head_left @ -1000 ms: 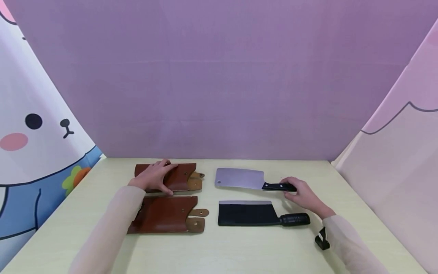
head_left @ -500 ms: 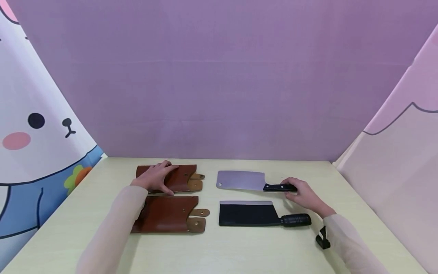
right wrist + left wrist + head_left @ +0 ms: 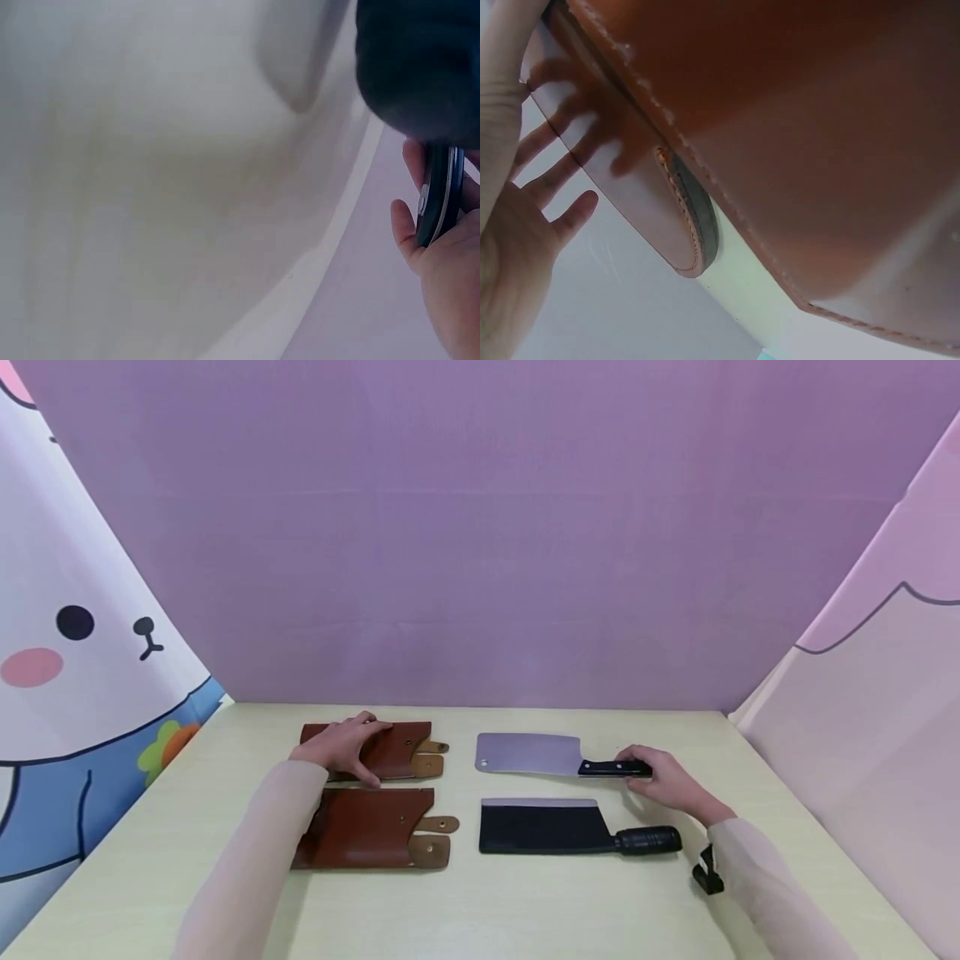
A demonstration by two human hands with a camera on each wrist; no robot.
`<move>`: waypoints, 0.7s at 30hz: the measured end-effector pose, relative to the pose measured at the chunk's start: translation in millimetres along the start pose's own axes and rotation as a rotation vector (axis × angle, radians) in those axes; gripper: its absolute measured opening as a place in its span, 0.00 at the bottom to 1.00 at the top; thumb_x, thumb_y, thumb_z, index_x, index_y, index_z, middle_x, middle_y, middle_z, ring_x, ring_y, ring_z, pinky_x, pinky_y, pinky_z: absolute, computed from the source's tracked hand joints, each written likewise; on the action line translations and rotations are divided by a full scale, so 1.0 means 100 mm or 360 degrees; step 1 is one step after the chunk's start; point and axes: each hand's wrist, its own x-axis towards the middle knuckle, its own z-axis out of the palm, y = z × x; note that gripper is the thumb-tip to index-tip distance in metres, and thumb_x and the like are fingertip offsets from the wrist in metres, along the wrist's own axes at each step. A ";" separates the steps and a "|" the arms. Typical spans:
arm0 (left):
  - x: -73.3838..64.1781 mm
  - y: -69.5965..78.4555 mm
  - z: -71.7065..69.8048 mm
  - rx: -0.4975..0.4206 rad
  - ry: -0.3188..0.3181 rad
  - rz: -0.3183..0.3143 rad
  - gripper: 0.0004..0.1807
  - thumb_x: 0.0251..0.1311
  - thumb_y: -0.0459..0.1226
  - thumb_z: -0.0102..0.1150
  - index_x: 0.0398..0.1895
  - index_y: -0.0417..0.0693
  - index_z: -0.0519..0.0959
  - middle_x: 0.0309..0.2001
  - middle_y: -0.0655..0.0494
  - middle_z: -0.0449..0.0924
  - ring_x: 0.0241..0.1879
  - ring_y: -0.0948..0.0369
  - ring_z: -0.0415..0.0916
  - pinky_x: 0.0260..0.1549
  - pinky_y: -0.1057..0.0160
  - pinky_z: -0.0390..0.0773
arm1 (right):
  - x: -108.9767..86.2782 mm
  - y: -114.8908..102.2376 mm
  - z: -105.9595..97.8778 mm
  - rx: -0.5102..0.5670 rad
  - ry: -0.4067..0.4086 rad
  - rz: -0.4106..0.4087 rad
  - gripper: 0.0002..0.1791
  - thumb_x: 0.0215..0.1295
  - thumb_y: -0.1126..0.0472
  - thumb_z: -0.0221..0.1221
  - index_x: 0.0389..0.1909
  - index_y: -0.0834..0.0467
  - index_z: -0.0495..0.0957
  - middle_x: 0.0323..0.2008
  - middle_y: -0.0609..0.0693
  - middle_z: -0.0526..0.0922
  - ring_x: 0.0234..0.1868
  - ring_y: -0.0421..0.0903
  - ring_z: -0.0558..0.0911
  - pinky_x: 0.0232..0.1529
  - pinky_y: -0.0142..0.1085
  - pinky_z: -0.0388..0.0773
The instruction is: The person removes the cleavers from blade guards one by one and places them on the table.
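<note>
My left hand spans the far brown leather sheath, fingers over its far edge and thumb at the near edge. A second brown sheath lies just in front of it; in the left wrist view this stitched leather fills the right side. On the right, my right hand grips the black riveted handle of a steel cleaver, its blade pointing left toward the far sheath. In front lies a black-bladed cleaver with a ribbed handle, which looms large in the right wrist view.
All of it rests on a pale wooden table. A purple cloth wall rises along the far edge, and printed cloth panels close off both sides. Open straps stick out from the sheaths' right ends, facing the blades.
Over the last second both hands hold nearly the same pose. The steel cleaver's blade appears slightly lower in view than at first, and the right wrist has shifted a little.
</note>
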 end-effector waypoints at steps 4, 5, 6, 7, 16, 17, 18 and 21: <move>0.00 0.01 -0.02 -0.0002 -0.0024 0.0009 0.57 0.31 0.60 0.71 0.68 0.50 0.58 0.62 0.44 0.59 0.55 0.45 0.68 0.48 0.44 0.70 | 0.02 0.02 -0.01 0.0004 -0.0025 0.0013 0.16 0.48 0.72 0.62 0.41 0.63 0.77 0.39 0.54 0.81 0.42 0.51 0.78 0.45 0.47 0.73; 0.00 0.01 -0.02 -0.0003 -0.0031 0.0010 0.57 0.31 0.60 0.71 0.68 0.50 0.58 0.62 0.44 0.59 0.55 0.45 0.67 0.49 0.44 0.70 | 0.03 0.02 -0.02 0.0003 -0.0028 0.0017 0.16 0.48 0.72 0.62 0.41 0.63 0.77 0.39 0.54 0.81 0.42 0.51 0.78 0.44 0.47 0.73; 0.00 0.01 -0.03 -0.0003 -0.0038 0.0014 0.57 0.31 0.59 0.71 0.68 0.50 0.58 0.63 0.43 0.59 0.56 0.44 0.67 0.49 0.43 0.70 | 0.04 0.02 -0.02 0.0001 -0.0035 0.0023 0.16 0.48 0.72 0.62 0.41 0.63 0.77 0.39 0.54 0.81 0.42 0.51 0.78 0.45 0.47 0.73; 0.00 0.01 -0.03 -0.0005 -0.0046 0.0010 0.57 0.31 0.59 0.71 0.68 0.50 0.58 0.63 0.43 0.59 0.56 0.44 0.67 0.49 0.43 0.70 | 0.04 0.03 -0.02 0.0005 -0.0040 0.0029 0.16 0.48 0.72 0.62 0.41 0.63 0.77 0.38 0.54 0.81 0.42 0.51 0.78 0.44 0.47 0.73; 0.00 0.00 -0.04 0.0010 -0.0104 0.0013 0.55 0.35 0.59 0.69 0.68 0.50 0.57 0.66 0.40 0.56 0.61 0.41 0.61 0.52 0.40 0.66 | 0.09 0.07 -0.02 0.0018 -0.0057 0.0023 0.16 0.46 0.74 0.62 0.39 0.64 0.78 0.36 0.54 0.81 0.39 0.50 0.78 0.43 0.44 0.73; 0.00 0.00 -0.05 0.0016 -0.0110 0.0018 0.55 0.35 0.59 0.69 0.68 0.49 0.57 0.66 0.39 0.56 0.61 0.41 0.61 0.52 0.40 0.66 | 0.10 0.07 -0.02 0.0017 -0.0062 0.0022 0.16 0.45 0.74 0.62 0.39 0.64 0.78 0.36 0.54 0.81 0.39 0.49 0.78 0.43 0.43 0.73; -0.01 0.00 -0.05 0.0016 -0.0118 0.0014 0.55 0.36 0.59 0.69 0.69 0.50 0.57 0.66 0.39 0.55 0.61 0.41 0.61 0.52 0.39 0.65 | 0.10 0.08 -0.02 0.0017 -0.0070 0.0025 0.16 0.45 0.74 0.61 0.39 0.64 0.78 0.36 0.54 0.81 0.39 0.49 0.78 0.43 0.43 0.73; -0.02 0.00 -0.05 0.0021 -0.0128 0.0016 0.54 0.37 0.58 0.69 0.68 0.49 0.57 0.66 0.38 0.55 0.62 0.40 0.59 0.53 0.39 0.64 | 0.12 0.09 -0.02 0.0010 -0.0091 0.0032 0.16 0.45 0.74 0.61 0.39 0.64 0.78 0.37 0.54 0.81 0.40 0.49 0.78 0.44 0.43 0.73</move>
